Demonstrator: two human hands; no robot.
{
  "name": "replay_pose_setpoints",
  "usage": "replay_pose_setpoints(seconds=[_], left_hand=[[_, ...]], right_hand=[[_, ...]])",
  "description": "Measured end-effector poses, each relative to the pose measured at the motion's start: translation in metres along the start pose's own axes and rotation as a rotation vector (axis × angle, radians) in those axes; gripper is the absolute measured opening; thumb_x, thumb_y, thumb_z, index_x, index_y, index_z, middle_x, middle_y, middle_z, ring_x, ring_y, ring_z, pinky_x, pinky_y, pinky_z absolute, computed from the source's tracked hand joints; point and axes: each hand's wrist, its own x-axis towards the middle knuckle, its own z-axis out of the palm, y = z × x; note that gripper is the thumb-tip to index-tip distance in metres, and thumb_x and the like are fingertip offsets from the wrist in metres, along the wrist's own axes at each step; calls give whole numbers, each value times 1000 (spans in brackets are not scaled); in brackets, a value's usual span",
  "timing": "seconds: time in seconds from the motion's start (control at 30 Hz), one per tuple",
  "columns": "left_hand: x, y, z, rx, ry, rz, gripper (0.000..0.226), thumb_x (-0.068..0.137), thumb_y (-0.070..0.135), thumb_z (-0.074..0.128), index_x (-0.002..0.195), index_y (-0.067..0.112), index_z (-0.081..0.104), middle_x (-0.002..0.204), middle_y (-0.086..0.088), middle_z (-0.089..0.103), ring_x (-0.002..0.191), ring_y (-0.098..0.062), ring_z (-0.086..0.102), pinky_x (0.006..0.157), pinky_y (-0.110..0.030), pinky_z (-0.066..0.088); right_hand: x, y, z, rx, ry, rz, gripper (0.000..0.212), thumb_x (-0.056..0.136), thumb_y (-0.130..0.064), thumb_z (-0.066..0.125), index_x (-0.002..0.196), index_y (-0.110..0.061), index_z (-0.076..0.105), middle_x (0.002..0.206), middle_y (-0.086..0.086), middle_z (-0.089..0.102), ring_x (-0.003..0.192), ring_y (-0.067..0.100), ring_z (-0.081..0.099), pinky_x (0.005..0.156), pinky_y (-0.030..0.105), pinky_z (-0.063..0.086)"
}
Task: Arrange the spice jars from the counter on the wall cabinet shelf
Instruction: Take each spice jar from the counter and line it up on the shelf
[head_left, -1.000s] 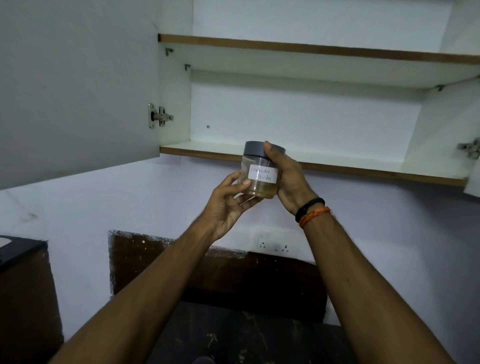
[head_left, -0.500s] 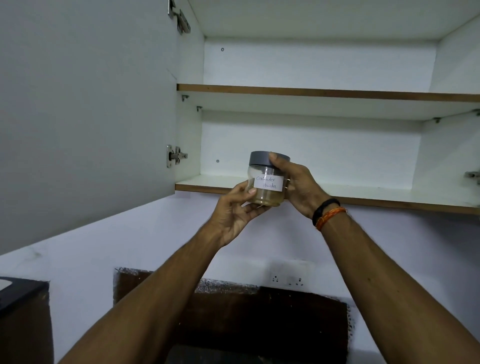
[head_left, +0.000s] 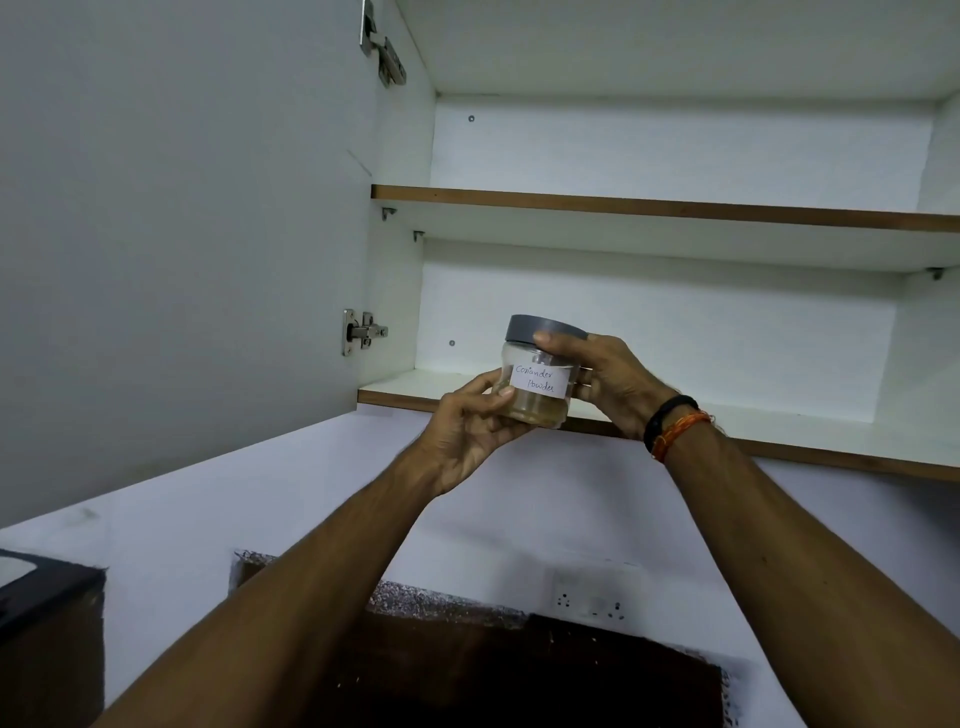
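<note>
A clear spice jar (head_left: 537, 382) with a grey lid and a white label reading "Coriander Powder" holds a layer of tan powder. Both hands grip it in front of the wall cabinet. My left hand (head_left: 470, 428) cups its base and left side from below. My right hand (head_left: 610, 382) holds its right side, thumb on the lid's edge. The jar hangs upright at the front edge of the bottom shelf (head_left: 779, 418), which is white with a brown edge and bare. An upper shelf (head_left: 675, 208) is also bare.
The open cabinet door (head_left: 182, 234) fills the left side, with hinges (head_left: 361, 332) on its inner edge. A wall socket (head_left: 589, 605) sits below on the white wall above a dark backsplash (head_left: 519, 670). A dark object (head_left: 47, 587) is at the lower left.
The jar and both hands have risen toward the bottom shelf's edge. The view has tilted upward, showing more of the cabinet's upper part.
</note>
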Motion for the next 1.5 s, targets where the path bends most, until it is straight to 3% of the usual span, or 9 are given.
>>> replay_pose_setpoints(seconds=[0.2,0.4,0.57,0.7,0.87,1.0,1.13,1.27,1.5], left_hand=[[21,14,-14,337,116,106,50,89,28,64,136,11,56,131,-15,64,120,-35,62,103,-47,51],[25,22,-61,1577,148,316,46,105,47,29,110,17,62,104,-2,66,97,-20,58,88,-40,48],[41,31,-89,2025,-134,-50,53,106,48,26,152,23,38,155,-3,41,143,-22,36,116,-37,26],[56,39,-97,2058,-224,-256,59,104,56,21,158,33,16,165,1,20,153,-18,15,123,-38,12],[71,48,-107,2044,-242,-262,62,99,66,27,156,42,19,165,4,22,151,-20,23,123,-41,18],[73,43,-123,2107,-251,-29,62,96,70,25,153,44,26,159,7,35,145,-19,37,117,-42,32],[71,29,-134,2243,-101,389,74,91,76,14,140,36,53,132,10,65,115,-15,64,86,-33,55],[73,17,-143,2260,48,652,65,93,75,20,90,27,62,73,8,65,65,-15,60,58,-27,47],[77,12,-151,2247,85,744,60,94,72,24,78,25,57,63,9,55,56,-12,49,53,-25,33]], right_hand=[[37,-2,-4,-25,-19,-43,37,81,-38,81,111,-17,75,101,-2,79,90,10,76,68,21,59],[66,2,-8,-52,6,-80,40,81,-38,81,113,-16,75,97,-2,78,90,12,75,72,24,57],[81,10,-15,-62,11,-75,36,83,-38,79,112,-18,74,91,-6,78,82,6,75,66,20,57],[96,16,-15,-93,10,-65,38,82,-39,79,113,-18,74,91,-7,78,85,8,74,69,21,57],[125,23,-14,-147,18,-42,43,79,-41,82,114,-16,74,103,3,78,99,19,72,77,28,55],[156,33,-13,-171,17,-37,45,77,-43,83,113,-17,75,108,6,77,101,21,71,80,31,55],[188,48,-5,-200,2,-15,44,77,-44,83,111,-18,75,104,3,79,100,21,72,79,31,55],[223,67,6,-181,-3,5,47,68,-47,88,103,-17,77,93,-2,80,95,21,75,73,28,56],[271,93,13,-236,-31,43,48,74,-44,86,109,-13,76,97,2,80,101,25,74,87,36,58]])
